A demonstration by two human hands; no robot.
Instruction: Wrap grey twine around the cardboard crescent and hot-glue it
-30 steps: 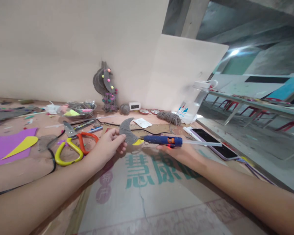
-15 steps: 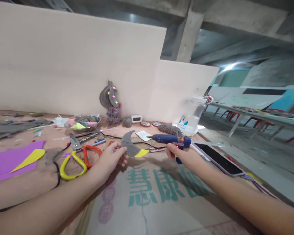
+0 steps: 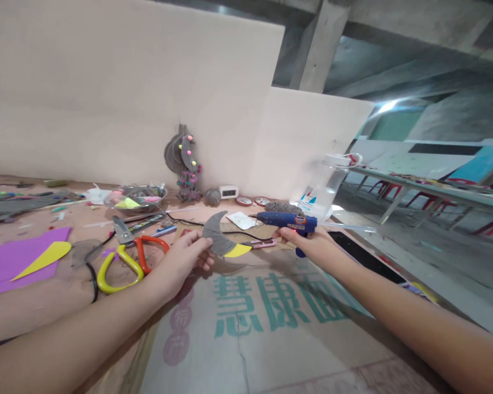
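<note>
Pinched in my left hand [image 3: 191, 253] is a crescent moon shape [image 3: 217, 236], mostly wound in grey yarn, with a bare yellow tip at its lower right end. My right hand [image 3: 302, 239] is wrapped round a blue hot glue gun [image 3: 290, 220]; its nozzle points left toward the crescent, with a gap between them. A small red light glows near my fingers on the gun. Under both hands lies a cardboard sheet [image 3: 205, 350] with green printed characters. Scissors [image 3: 121, 273] with yellow and orange handles rest left of my left hand.
Purple sheets [image 3: 8, 268] with a yellow cutout [image 3: 45, 260] lie at the left. Farther back are a bowl of craft bits [image 3: 135, 198], a decorated grey moon hanging [image 3: 184, 158], a small digital clock [image 3: 229, 192] and a clear plastic jug [image 3: 322, 189]. A phone [image 3: 365, 257] lies at the right.
My right hand has shifted the glue gun slightly up, its nozzle a little farther from the crescent. The left hand still holds the crescent. The view has tilted slightly.
</note>
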